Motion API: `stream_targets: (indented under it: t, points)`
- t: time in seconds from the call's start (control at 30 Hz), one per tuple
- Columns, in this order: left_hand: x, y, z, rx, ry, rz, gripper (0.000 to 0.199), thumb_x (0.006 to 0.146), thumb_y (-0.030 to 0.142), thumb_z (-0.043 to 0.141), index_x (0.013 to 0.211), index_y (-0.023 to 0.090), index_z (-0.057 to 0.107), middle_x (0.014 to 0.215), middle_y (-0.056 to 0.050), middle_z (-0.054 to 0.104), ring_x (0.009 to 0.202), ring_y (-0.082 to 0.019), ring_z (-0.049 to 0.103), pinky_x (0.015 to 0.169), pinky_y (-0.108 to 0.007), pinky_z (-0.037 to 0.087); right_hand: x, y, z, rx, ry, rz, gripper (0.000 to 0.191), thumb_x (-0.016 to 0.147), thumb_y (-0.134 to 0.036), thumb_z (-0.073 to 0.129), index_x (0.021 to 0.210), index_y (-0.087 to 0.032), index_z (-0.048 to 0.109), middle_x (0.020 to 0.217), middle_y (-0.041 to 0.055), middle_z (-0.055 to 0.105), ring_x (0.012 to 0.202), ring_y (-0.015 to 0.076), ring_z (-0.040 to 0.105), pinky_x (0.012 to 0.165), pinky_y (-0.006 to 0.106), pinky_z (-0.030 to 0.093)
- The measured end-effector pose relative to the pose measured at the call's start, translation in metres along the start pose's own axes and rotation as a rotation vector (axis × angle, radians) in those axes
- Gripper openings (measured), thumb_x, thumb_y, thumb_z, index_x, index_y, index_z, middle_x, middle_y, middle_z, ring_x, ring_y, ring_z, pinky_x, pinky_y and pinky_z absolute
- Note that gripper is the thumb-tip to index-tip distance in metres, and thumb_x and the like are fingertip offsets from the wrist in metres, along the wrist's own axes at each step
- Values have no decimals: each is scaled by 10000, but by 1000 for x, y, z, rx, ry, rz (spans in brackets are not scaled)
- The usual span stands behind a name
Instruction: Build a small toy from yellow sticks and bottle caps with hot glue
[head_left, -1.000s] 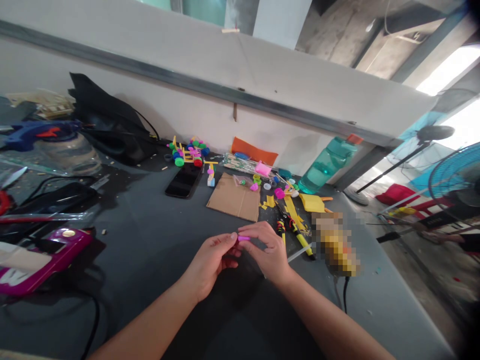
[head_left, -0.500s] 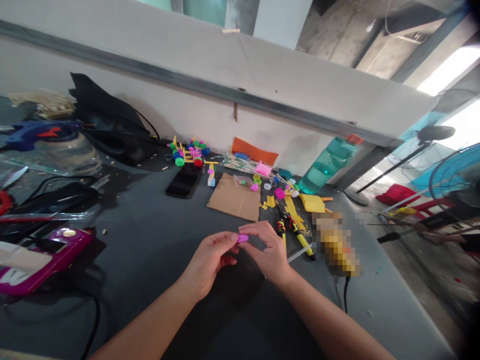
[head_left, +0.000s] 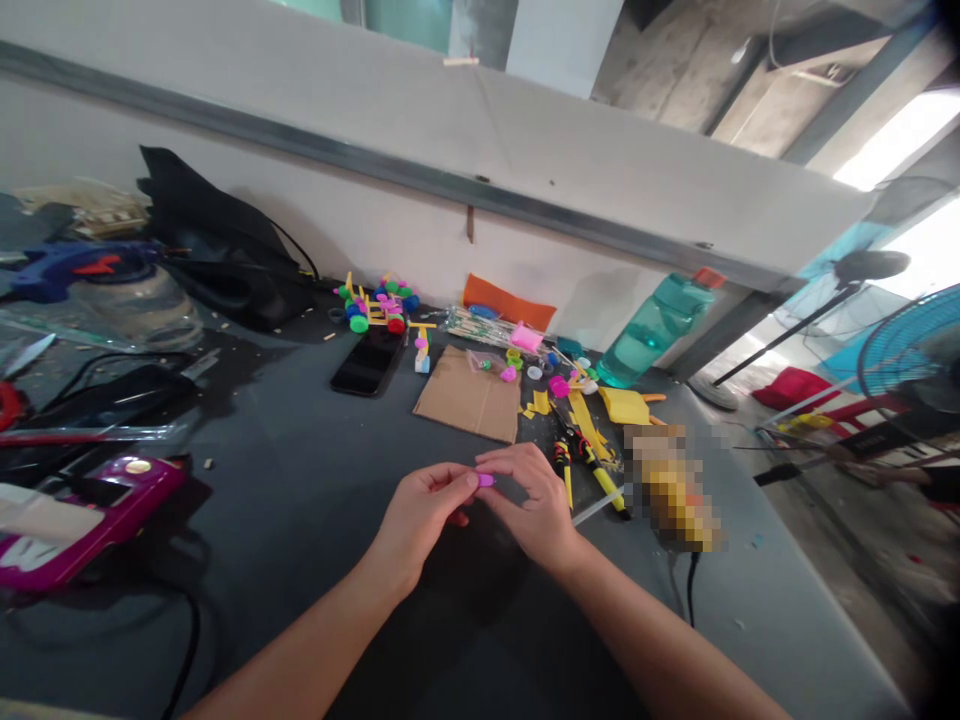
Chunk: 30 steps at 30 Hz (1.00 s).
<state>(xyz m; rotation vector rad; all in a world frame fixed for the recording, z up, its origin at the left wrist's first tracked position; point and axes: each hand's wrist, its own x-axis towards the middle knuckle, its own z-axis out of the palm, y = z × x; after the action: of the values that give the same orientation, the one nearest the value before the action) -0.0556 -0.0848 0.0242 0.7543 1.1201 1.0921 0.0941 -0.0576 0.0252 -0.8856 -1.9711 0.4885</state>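
Above the dark tabletop, a small purple piece [head_left: 487, 480] is pinched between my two hands; its exact kind is too small to make out. My left hand [head_left: 426, 515] is closed, thumb and forefinger on the piece's left end. My right hand [head_left: 538, 502] comes from the other side, thumb below and fingers curled over the top, gripping the right end. A brown cardboard square [head_left: 465, 405] lies just beyond the hands. Yellow-handled pliers [head_left: 606, 488] lie close to the right hand, along with a translucent stick [head_left: 598, 506].
Toward the wall are a black phone [head_left: 369, 360], colourful wheeled toys [head_left: 375, 308], loose caps [head_left: 559, 386] and a teal water bottle [head_left: 651, 335]. A blurred-out yellow corded item [head_left: 679, 500] lies right. Left are a magenta device [head_left: 142, 500], a blue-topped jar [head_left: 139, 300] and a black bag [head_left: 217, 250].
The purple piece has turned slightly between the fingers. My left hand's lower fingers have drawn in under the thumb; the right hand has barely moved.
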Motion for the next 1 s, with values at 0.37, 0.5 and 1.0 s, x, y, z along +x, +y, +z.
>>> stream_targets:
  t: [0.37, 0.5, 1.0]
  points:
    - [0, -4, -3, -57, -51, -14, 229, 722, 372, 661, 745, 146, 692, 681, -20, 541, 672, -116, 482, 536, -203, 412, 1, -1, -1, 2, -15, -2, 158, 771, -226, 657, 928, -232, 652, 916, 38, 692, 899, 187, 613, 805, 359, 479]
    - [0, -4, -2, -88, -62, -32, 250, 720, 391, 661, 734, 144, 692, 689, -31, 557, 688, -130, 498, 538, -213, 420, 1, -4, -1, -3, -15, -7, 130, 779, -182, 623, 897, -227, 656, 903, 38, 693, 892, 182, 614, 802, 355, 481]
    - [1, -5, -3, -164, -72, -56, 222, 727, 372, 665, 709, 151, 668, 706, -26, 561, 682, -119, 497, 530, -201, 410, -1, 3, 0, -1, -15, -25, 196, 785, -200, 653, 974, -252, 663, 918, 28, 703, 893, 182, 618, 808, 352, 485]
